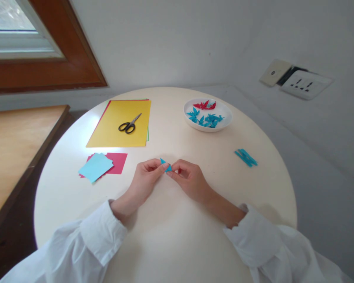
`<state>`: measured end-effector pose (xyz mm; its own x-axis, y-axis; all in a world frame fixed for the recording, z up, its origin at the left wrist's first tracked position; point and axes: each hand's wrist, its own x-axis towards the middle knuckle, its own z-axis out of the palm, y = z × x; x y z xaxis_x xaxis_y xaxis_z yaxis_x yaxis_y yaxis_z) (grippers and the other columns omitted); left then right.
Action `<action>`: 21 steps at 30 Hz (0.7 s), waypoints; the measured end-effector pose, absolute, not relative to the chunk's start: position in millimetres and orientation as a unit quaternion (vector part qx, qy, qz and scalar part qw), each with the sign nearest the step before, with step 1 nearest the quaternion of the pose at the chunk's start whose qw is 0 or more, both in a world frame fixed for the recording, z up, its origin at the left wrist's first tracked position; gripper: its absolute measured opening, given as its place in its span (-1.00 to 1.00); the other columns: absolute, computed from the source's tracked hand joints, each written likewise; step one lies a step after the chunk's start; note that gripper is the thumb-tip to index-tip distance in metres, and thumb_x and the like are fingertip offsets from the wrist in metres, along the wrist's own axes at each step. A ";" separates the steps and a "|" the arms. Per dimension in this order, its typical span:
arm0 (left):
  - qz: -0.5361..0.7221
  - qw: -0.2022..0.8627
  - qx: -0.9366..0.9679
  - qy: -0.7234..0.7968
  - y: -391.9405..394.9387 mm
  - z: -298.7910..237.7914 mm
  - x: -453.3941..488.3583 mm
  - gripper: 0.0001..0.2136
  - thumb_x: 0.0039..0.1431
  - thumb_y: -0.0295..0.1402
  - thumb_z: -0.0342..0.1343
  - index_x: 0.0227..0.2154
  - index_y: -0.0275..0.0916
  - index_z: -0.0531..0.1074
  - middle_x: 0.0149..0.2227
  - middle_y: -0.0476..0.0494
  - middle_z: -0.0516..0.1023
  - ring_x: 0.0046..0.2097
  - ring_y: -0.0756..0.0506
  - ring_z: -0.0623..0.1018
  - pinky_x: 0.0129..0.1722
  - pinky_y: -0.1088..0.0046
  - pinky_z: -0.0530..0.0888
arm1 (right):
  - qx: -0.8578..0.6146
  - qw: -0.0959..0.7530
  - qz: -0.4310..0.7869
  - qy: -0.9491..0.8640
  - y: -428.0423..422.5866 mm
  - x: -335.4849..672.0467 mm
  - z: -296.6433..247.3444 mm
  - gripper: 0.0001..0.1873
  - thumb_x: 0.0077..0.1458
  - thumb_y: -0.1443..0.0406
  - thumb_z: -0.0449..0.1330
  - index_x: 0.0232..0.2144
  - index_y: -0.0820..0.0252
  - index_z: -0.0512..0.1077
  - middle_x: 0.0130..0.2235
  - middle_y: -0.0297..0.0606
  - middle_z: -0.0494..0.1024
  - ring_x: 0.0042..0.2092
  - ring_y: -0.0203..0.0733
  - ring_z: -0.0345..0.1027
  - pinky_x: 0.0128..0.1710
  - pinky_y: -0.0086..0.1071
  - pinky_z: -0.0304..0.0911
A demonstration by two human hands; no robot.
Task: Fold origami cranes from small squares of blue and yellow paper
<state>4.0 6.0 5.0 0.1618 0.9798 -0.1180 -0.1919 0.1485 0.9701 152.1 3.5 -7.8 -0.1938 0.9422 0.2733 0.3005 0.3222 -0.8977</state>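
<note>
A small folded blue paper piece (166, 165) is pinched between both hands just above the round cream table (171, 239). My left hand (146, 177) grips its left side with thumb and fingers closed. My right hand (188, 179) pinches its right side, fingers curled. Both forearms in white sleeves rest on the table's near half.
A white dish (194, 122) at the back right holds several blue and red folded pieces. Folded blue strips (246, 157) lie at the right. Black scissors (129, 125) rest on yellow sheets (112, 133); light blue (94, 167) and red (119, 162) squares lie left. A wooden bench (14, 149) stands left.
</note>
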 end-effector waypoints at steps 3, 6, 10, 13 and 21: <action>0.472 0.635 0.436 0.429 6.1 4.3 3.5 -0.75 -0.12 -0.22 0.28 -0.64 -0.29 0.42 -0.60 0.02 0.36 -0.48 0.04 0.33 -0.46 0.51 0.27 | -0.453 0.442 0.359 -0.686 2.8 151.3 -6.8 -0.82 0.00 0.27 0.18 -0.60 0.18 0.36 -0.53 -0.37 0.45 -0.48 -0.33 0.26 -0.47 -0.43 0.18; 0.468 0.645 0.437 0.416 7.2 3.5 3.3 -0.77 -0.10 -0.23 0.27 -0.62 -0.29 0.43 -0.57 -0.01 0.40 -0.45 0.02 0.37 -0.41 0.49 0.31 | -0.453 0.449 0.369 -0.676 1.6 150.6 -5.9 -0.88 -0.01 0.29 0.17 -0.55 0.17 0.42 -0.50 -0.34 0.51 -0.46 -0.30 0.35 -0.43 -0.43 0.26; 0.481 0.645 0.422 0.418 9.0 4.7 4.2 -0.80 -0.07 -0.25 0.25 -0.43 -0.28 0.49 -0.47 -0.04 0.49 -0.38 0.01 0.43 -0.33 0.49 0.35 | -0.449 0.472 0.355 -0.671 1.9 153.0 -5.1 -0.92 -0.01 0.32 0.17 -0.46 0.15 0.48 -0.45 -0.32 0.58 -0.42 -0.27 0.43 -0.40 -0.42 0.34; 0.490 0.639 0.403 0.434 9.3 7.6 5.7 -0.75 -0.09 -0.25 0.26 -0.33 -0.27 0.46 -0.49 0.01 0.49 -0.42 0.03 0.45 -0.33 0.51 0.37 | -0.449 0.489 0.303 -0.684 3.0 156.0 -4.1 -0.93 0.00 0.34 0.18 -0.46 0.15 0.48 -0.46 -0.31 0.58 -0.44 -0.26 0.45 -0.42 -0.42 0.35; 0.493 0.626 0.423 0.431 5.2 11.0 8.0 -0.75 -0.14 -0.25 0.30 -0.57 -0.28 0.37 -0.52 -0.03 0.50 -0.40 0.00 0.50 -0.28 0.46 0.41 | -0.454 0.476 0.181 -0.731 4.3 160.3 -0.2 -0.91 0.03 0.36 0.15 -0.43 0.13 0.46 -0.46 -0.30 0.55 -0.45 -0.28 0.40 -0.47 -0.44 0.31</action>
<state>8.0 5.2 11.0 0.1421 0.9822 -0.1228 -0.2539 0.1560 0.9546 160.3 4.3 -0.2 -0.1334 0.8366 0.5314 0.4907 0.5216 -0.6979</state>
